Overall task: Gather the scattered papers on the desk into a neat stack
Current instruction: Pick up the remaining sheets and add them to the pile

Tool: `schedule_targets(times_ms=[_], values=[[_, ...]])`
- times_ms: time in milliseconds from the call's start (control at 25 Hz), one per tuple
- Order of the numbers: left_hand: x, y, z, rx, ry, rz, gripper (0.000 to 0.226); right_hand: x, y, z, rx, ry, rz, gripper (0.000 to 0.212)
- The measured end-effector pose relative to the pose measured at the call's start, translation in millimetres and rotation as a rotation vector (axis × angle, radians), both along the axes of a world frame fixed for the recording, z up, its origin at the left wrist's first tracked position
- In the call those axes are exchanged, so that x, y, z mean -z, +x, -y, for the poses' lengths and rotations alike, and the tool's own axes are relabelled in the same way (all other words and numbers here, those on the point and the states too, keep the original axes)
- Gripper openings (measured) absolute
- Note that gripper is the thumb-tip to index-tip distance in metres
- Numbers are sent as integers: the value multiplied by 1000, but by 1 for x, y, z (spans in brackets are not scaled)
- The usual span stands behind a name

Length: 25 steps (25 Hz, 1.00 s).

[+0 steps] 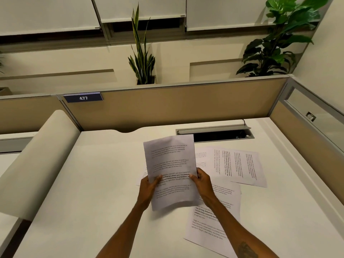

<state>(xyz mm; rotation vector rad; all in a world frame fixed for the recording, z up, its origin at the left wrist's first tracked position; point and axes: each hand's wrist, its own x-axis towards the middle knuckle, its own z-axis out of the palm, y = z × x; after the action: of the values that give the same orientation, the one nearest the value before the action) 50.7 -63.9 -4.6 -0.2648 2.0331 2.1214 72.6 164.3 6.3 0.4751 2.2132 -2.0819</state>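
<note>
Closest to me, a sheet with bold print point(208, 226) lies flat on the desk point(89, 183), partly under my right arm. It sits crooked, so I think it is one of the papers that are not picked up yet.

Just past it, my left hand point(148, 187) and my right hand point(202, 181) are both closed on the held page point(170, 170). Each hand pinches one long side near the middle, with the thumb on the front and the other fingers behind. I hold it this way so the page stays up off the desk and does not flop. The bottom edge bends a little, since paper is soft. I cannot tell if it is one page or a few pressed together.

Under the held page, a bit of another sheet point(142, 175) peeks out to the left of my left hand. More paper lies under my right wrist too.

Farther back and to the right, a sideways sheet point(240, 166) lies flat, turned so its words run up and down. It overlaps the paper beside it.

So the papers are mostly spread over the right half of the desk. The left half is bare, a good spot for the stack.

Beyond that is a cable slot point(221, 135) in the desk, then the tan divider wall point(176, 105) with the 477 sign point(83, 98).
</note>
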Motion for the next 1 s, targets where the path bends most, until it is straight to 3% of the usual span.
schedule_targets(times_ms=[160, 280, 400, 520, 800, 920, 1000], values=[[-2, 2, -10, 25, -3, -20, 22, 5, 15, -15, 57, 14, 16, 36], [-1, 4, -13, 54, -15, -11, 23, 25, 37, -40, 309, 257, 104, 44], [4, 5, -14, 80, -30, 10, 24, 42, 63, -65, 363, 591, 443, 66], [6, 10, -16, 102, -45, 29, 25, 47, 83, -77, 239, 733, 701, 95], [5, 19, -17, 137, -45, 57, 19, 51, 90, -68, 287, 674, 712, 100], [6, 22, -13, 155, -55, 71, 21, 55, 91, -79, 358, 494, 689, 81], [7, 24, -10, 158, -62, 74, 23, 61, 96, -87, 393, 315, 574, 60]])
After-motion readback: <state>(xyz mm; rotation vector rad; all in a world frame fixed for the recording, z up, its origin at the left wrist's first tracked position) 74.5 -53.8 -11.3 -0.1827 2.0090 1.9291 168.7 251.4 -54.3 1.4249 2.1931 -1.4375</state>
